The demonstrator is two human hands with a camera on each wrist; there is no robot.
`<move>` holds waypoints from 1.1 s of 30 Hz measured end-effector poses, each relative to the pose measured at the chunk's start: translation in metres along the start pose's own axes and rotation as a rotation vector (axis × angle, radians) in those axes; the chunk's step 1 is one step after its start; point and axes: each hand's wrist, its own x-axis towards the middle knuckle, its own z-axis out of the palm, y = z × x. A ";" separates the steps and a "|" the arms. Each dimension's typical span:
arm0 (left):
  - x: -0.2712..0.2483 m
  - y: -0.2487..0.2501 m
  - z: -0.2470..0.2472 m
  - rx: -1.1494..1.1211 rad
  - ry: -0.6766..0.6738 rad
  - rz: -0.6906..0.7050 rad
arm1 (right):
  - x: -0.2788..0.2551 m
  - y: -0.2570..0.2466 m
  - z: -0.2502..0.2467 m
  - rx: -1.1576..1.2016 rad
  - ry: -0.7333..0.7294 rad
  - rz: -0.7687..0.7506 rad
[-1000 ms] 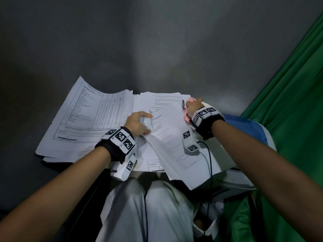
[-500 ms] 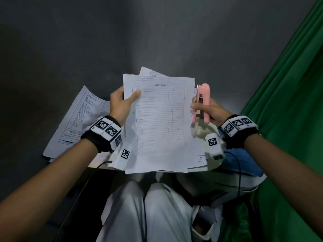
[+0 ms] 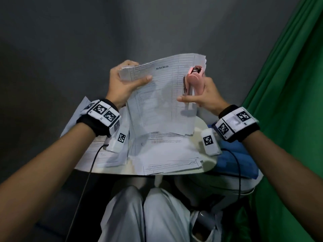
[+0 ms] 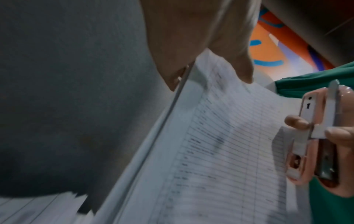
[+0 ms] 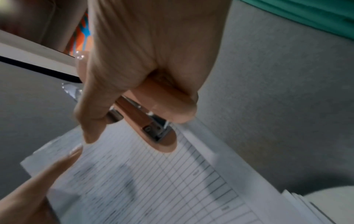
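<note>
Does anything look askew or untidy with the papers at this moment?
Yes. The held sheets are not squared: their edges are staggered at the top right corner, beside the pink stapler, and along the bottom. On the table, loose papers lie fanned out, and some reach over its edge.

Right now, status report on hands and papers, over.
Left hand grips printed white paper sheaf top corner. Right hand grips pink stapler near opposite corner. Nothing blocking.
</note>
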 end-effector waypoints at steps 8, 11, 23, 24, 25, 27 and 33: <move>-0.018 -0.052 -0.001 -0.033 -0.007 -0.197 | -0.018 0.033 0.011 -0.035 -0.059 0.187; -0.009 -0.046 0.002 -0.090 0.026 -0.167 | -0.015 0.034 0.010 -0.008 -0.004 0.185; -0.022 -0.047 0.011 0.205 0.130 0.068 | -0.031 0.036 -0.005 -0.084 0.330 0.145; -0.023 -0.046 0.013 0.335 0.076 0.096 | -0.035 0.035 -0.008 -0.180 0.344 0.106; -0.024 -0.047 0.016 0.454 0.013 0.095 | -0.039 0.032 -0.009 -0.248 0.344 0.091; -0.032 -0.052 0.029 0.533 -0.104 -0.029 | -0.046 0.027 -0.006 -0.259 0.264 0.147; -0.063 -0.095 0.047 0.535 -0.356 -0.518 | -0.065 0.043 0.014 -0.131 -0.052 0.554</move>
